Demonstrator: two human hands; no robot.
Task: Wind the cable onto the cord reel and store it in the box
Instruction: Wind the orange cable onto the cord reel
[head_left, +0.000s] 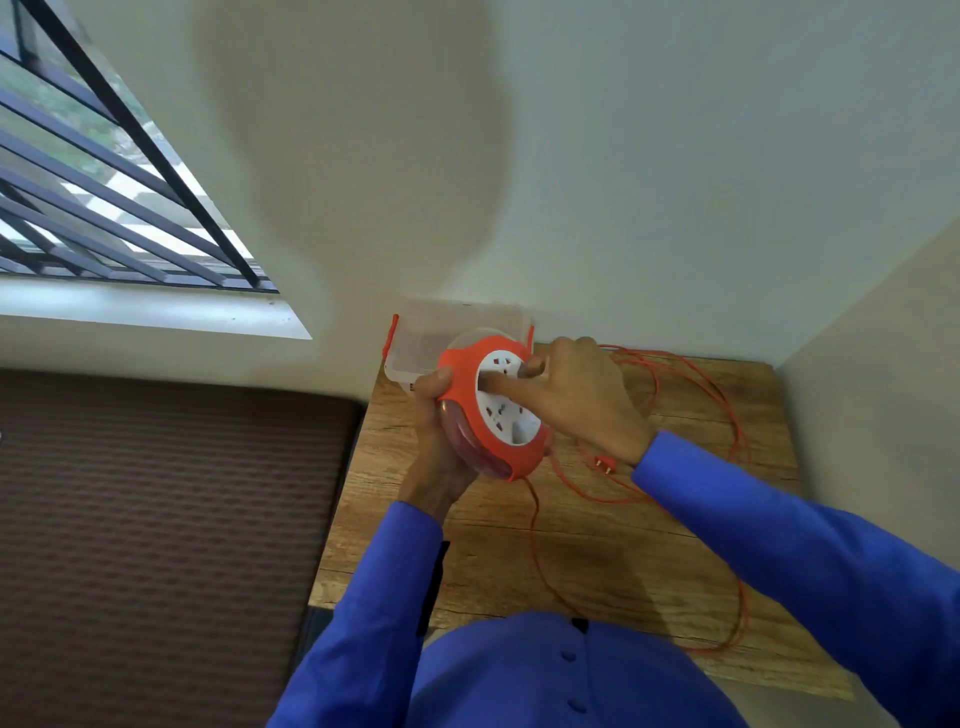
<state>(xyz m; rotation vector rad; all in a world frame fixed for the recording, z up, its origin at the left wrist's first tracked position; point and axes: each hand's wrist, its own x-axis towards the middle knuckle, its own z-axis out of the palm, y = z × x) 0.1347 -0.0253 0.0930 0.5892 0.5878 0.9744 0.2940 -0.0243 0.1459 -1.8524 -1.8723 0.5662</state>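
An orange cord reel (462, 387) with a white socket face is held tilted above the wooden table (613, 551). My left hand (434, 457) grips its left rim and underside. My right hand (582, 397) rests on the white face, fingers pinching its small winding knob. The orange cable (535, 525) hangs from the reel's bottom and lies in loose loops over the table's right half. Its plug (605, 463) lies beside my right wrist. A clear plastic box (415, 338) with orange latches stands open behind the reel, at the table's far left corner.
White walls close in behind and to the right of the table. A brown ribbed surface (156, 519) lies left of it, below a barred window (104, 182). Cable loops reach the table's near right edge.
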